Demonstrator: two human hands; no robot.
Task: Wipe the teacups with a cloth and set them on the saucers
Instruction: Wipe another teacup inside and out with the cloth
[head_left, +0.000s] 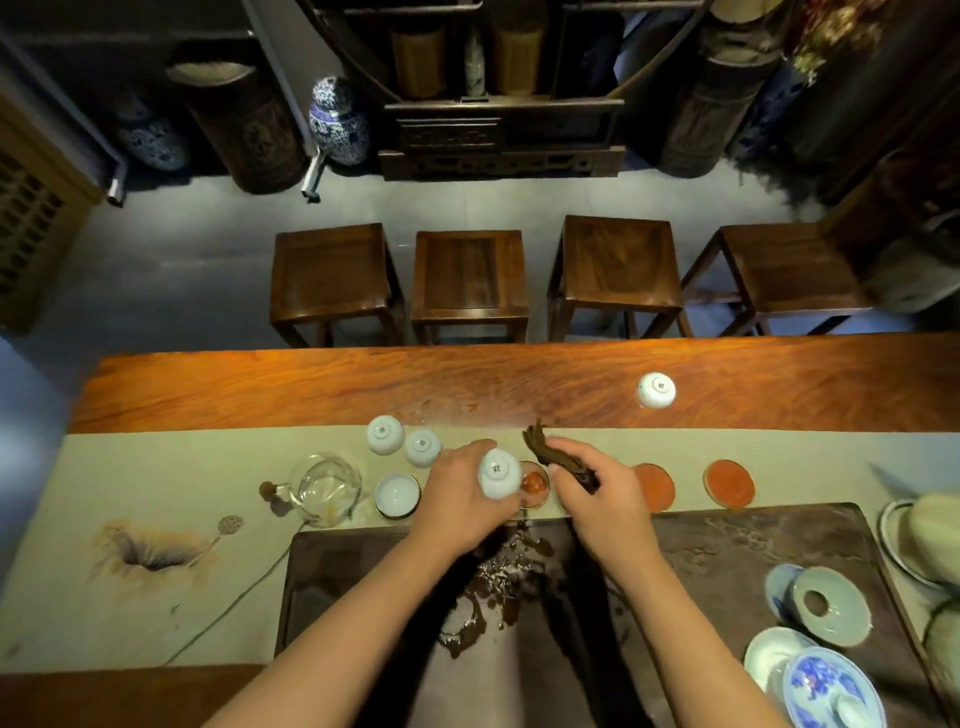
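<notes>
Head view: left hand fingers close around an upside-down teacup; just right of them, right hand grips the brown cloth, nearer hand to wipe.

Your wooden table carries a beige runner beneath your hands, one upturned teacup beyond them.

Five teacups, four saucers
</notes>
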